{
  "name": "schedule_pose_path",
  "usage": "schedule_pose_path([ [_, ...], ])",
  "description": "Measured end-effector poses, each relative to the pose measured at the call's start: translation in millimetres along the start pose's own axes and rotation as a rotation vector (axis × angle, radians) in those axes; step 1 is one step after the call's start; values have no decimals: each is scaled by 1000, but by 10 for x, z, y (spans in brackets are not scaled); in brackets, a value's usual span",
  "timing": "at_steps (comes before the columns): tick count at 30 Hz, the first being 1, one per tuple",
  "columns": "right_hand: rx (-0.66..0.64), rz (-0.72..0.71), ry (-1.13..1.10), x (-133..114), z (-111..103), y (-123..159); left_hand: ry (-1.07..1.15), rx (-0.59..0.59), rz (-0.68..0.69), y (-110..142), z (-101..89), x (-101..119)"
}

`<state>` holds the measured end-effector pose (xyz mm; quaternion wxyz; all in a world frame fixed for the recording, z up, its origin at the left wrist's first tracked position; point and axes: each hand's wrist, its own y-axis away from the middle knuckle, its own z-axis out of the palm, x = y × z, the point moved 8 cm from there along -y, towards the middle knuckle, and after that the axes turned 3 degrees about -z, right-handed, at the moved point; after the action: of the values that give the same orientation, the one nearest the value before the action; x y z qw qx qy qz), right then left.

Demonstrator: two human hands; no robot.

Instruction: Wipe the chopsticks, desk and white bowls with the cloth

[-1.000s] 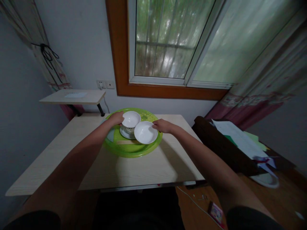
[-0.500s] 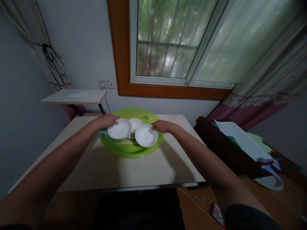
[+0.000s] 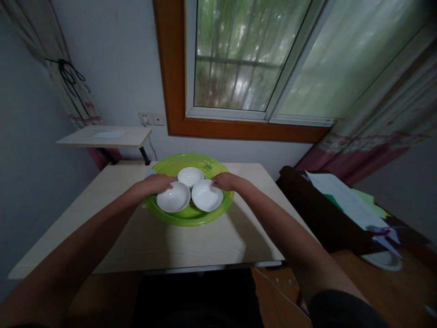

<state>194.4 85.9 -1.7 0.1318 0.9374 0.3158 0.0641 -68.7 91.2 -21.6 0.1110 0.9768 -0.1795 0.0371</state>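
Observation:
My left hand (image 3: 157, 183) grips the rim of a white bowl (image 3: 173, 197) at the front left of a green basin (image 3: 188, 222). A second white bowl (image 3: 206, 196) is held at its upper right edge by my right hand (image 3: 225, 181). Behind these two, a third white bowl (image 3: 190, 176) sits in the basin, touched by neither hand. The bowls face upward, close together. Most of the basin's floor is hidden under them.
The basin stands on a pale wooden table (image 3: 211, 243). At the back left is a small raised shelf (image 3: 119, 134) on black legs. A dark brown piece of furniture (image 3: 307, 214) with papers (image 3: 344, 200) stands to the right. A window is ahead.
The left bowl has come toward me and slightly right with my left hand, covering the chopsticks seen before. The right bowl has shifted slightly left and nearer.

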Motion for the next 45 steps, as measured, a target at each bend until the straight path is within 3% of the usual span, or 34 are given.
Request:
schedule_pose_path([
  [3,2,5,19,-17,5,6,-8,-48,-4,24,79,8],
  [6,11,5,52,-20,22,13,39,9,0,88,-24,-5],
  [10,102,-10,36,6,20,27,71,265,-27,242,-385,-181],
  [12,165,-7,8,34,10,41,57,403,-114,347,-540,-386],
  [14,227,3,-28,64,-4,60,45,469,-260,441,-596,-643],
  [17,290,11,-94,94,-8,81,60,369,-416,494,-465,-932],
  [19,303,10,-128,104,5,83,93,272,-436,487,-341,-1002],
  [21,306,12,-139,112,20,76,115,254,-432,484,-296,-1007],
  [25,310,16,-140,126,41,63,129,372,-409,503,-442,-944],
  [30,335,28,-176,149,34,83,172,494,-391,503,-822,-791],
  [36,345,27,-214,131,1,127,339,694,-332,338,-1248,-369],
  [39,353,46,-263,143,-7,153,438,671,-205,198,-1237,-77],
  [42,390,62,-347,174,-11,183,461,514,-25,84,-1075,176],
  [45,469,92,-424,240,-5,229,420,479,8,63,-930,136],
])
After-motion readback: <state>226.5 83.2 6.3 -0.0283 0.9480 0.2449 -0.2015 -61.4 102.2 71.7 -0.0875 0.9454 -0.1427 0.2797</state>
